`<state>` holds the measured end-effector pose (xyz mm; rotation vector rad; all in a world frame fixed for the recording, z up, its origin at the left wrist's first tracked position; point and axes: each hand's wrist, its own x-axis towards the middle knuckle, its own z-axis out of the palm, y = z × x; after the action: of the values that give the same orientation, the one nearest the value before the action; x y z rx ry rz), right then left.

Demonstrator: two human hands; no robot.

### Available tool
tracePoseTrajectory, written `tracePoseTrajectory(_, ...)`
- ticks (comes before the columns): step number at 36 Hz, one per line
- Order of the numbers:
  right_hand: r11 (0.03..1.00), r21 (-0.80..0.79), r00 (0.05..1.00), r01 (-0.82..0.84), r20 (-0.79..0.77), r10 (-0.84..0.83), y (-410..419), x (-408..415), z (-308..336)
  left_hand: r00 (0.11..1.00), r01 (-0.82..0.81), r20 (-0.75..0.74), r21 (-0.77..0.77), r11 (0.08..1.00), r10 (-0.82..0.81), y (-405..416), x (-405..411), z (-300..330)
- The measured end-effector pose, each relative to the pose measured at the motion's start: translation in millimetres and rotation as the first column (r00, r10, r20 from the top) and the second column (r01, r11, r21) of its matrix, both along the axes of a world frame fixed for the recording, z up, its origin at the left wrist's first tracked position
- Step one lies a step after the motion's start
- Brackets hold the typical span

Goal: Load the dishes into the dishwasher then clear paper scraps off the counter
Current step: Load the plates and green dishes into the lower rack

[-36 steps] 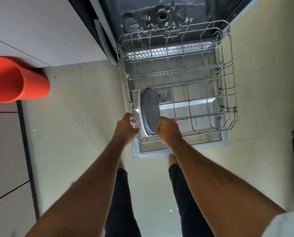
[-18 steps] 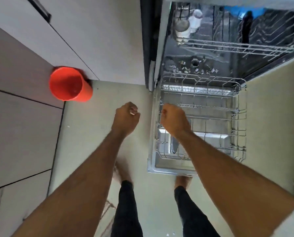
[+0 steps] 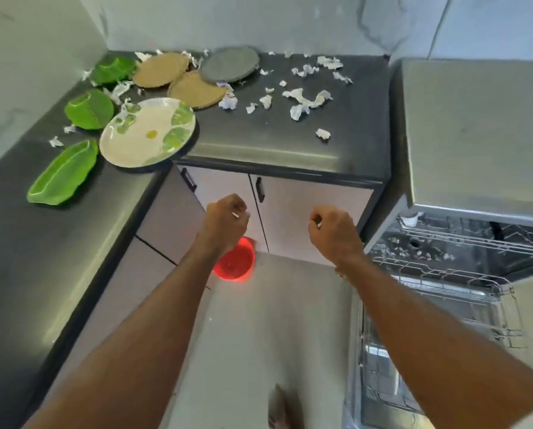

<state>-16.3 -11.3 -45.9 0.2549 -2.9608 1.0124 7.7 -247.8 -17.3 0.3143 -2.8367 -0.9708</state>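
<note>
From my head camera, my left hand (image 3: 225, 219) and right hand (image 3: 332, 232) hang in front of the cupboards, fingers curled, holding nothing. Plates (image 3: 147, 131) and paper scraps (image 3: 305, 102) lie on the counter (image 3: 274, 144). The dishwasher (image 3: 445, 274) stands open at my right, beside the counter.

pale marbled walls (image 3: 259, 20), light tiled floor (image 3: 259, 329), white cabinet doors (image 3: 308, 212), red bin (image 3: 235, 264)
</note>
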Motion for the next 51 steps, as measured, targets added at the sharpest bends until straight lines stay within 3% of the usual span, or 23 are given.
tracePoseTrajectory(6,0.999,0.007,0.993,-0.049,-0.105,0.049,-51,-28,66,0.991,-0.078,-0.111,-0.011,0.997,0.077,-50,-25,54)
tracePoseTrajectory(14,0.993,0.004,0.976,-0.116,-0.186,0.115,-95,-89,105,0.981,-0.087,-0.176,-0.016,0.996,0.083,-84,-59,91)
tracePoseTrajectory(24,0.976,-0.043,0.970,-0.212,-0.129,0.205,-164,-190,110,0.979,-0.183,-0.106,-0.056,0.982,0.176,-139,-133,96)
tracePoseTrajectory(31,0.960,0.027,0.954,-0.279,-0.105,0.280,-196,-252,112,0.959,-0.261,-0.116,0.003,0.965,0.260,-157,-182,104)
tracePoseTrajectory(40,0.971,0.021,0.966,-0.239,-0.098,0.240,-243,-322,117,0.962,-0.244,-0.128,-0.003,0.970,0.241,-204,-236,107)
tracePoseTrajectory(51,0.998,-0.034,0.998,-0.056,-0.024,0.055,-294,-385,108,0.983,-0.167,-0.081,-0.009,0.986,0.166,-288,-329,99)
